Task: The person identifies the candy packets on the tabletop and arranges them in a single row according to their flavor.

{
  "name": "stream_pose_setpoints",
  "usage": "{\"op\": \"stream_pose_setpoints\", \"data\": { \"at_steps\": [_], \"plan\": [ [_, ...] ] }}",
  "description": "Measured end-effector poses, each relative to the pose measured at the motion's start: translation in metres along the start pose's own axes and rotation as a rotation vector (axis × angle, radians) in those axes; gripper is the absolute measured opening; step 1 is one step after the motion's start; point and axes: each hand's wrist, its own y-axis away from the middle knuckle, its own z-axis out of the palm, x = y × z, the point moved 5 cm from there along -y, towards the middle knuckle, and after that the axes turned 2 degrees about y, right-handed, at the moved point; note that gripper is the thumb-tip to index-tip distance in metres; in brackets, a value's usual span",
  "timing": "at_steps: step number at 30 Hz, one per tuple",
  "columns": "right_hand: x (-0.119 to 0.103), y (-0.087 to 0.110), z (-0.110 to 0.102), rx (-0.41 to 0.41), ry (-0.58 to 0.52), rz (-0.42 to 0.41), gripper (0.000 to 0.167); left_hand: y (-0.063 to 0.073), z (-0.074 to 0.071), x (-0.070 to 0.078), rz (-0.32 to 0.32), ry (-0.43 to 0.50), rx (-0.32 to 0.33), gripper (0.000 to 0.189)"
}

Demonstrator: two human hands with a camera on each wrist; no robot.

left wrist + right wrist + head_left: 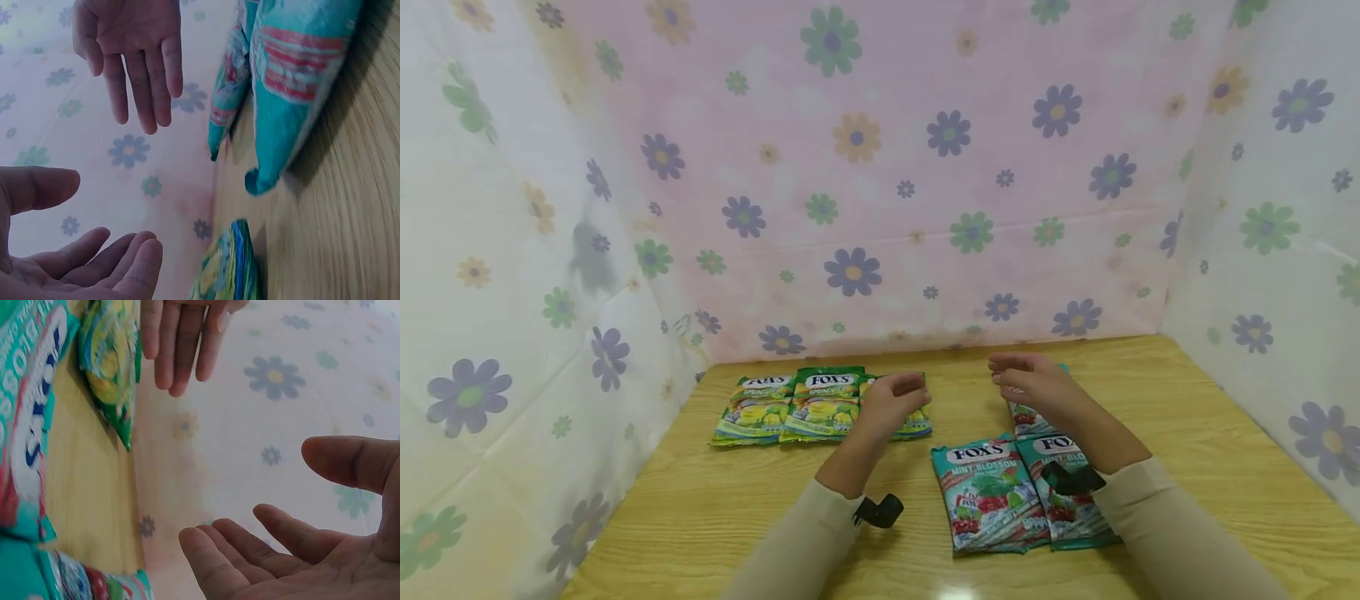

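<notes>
Both hands hover above the table with palms facing each other and nothing held. My left hand (891, 406) is in front of the rightmost of three green and yellow Fox's Spring Tea candy bags (822, 406), partly hiding it. Its fingers extend loosely in the left wrist view. My right hand (1041, 387) is over the back one of three teal Fox's Mint Blossom candy bags (992, 500), covering much of it. In the right wrist view its fingers (237, 556) are relaxed and the thumb stands apart. The right forearm overlaps another mint bag (1063, 517).
The bags lie on a wood-grain table (722, 517). A flower-printed cloth (895, 208) rises behind it and on both sides. Black straps (880, 511) circle the wrists. A strip of bare wood separates the spring tea bags from the mint bags.
</notes>
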Motion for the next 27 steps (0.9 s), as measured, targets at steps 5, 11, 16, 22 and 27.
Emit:
{"op": "stream_pose_setpoints", "data": {
  "at_steps": [5,11,16,22,27],
  "plan": [
    [-0.004,0.008,-0.024,0.041,0.020,-0.035,0.056,-0.011,0.022,0.004,-0.015,0.043,-0.004,0.046],
    [-0.003,0.011,-0.050,0.077,0.079,-0.051,0.052,-0.024,0.050,0.009,-0.041,0.098,-0.030,0.046],
    [0.006,0.013,-0.067,0.084,0.106,-0.027,0.058,-0.030,0.072,0.010,-0.065,0.137,-0.081,0.050],
    [0.023,0.014,-0.087,0.112,0.145,0.049,0.067,-0.037,0.094,0.006,-0.119,0.217,-0.120,0.060],
    [0.036,0.016,-0.100,0.114,0.170,0.150,0.069,-0.044,0.108,0.002,-0.170,0.219,-0.113,0.052]
  ]
}}
